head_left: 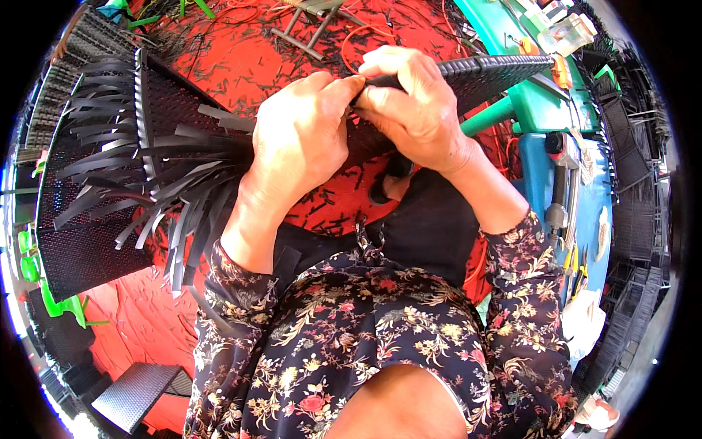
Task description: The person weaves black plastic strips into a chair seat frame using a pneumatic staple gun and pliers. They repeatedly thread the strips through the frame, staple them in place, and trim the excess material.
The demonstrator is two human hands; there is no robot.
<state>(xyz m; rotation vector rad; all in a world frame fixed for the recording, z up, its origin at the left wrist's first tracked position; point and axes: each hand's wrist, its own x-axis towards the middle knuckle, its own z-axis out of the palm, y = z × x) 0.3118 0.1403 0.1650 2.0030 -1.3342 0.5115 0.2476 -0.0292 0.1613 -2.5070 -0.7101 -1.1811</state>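
Your left hand (303,135) and right hand (417,110) meet in front of you, fingers pinched closed on the rim (497,64) of the black woven panel (472,91), above the red floor (139,322). It looks light and springy — best gripped by that stiffer rim — while the loose strips (194,172) seem limp and slick.

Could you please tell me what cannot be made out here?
Head view: black woven panel, its held edge hidden by left hand and right hand.
Head view: beige-seated stool, its far side cut off by upper edge.
Head view: clear squarish container, contents too small to tell.
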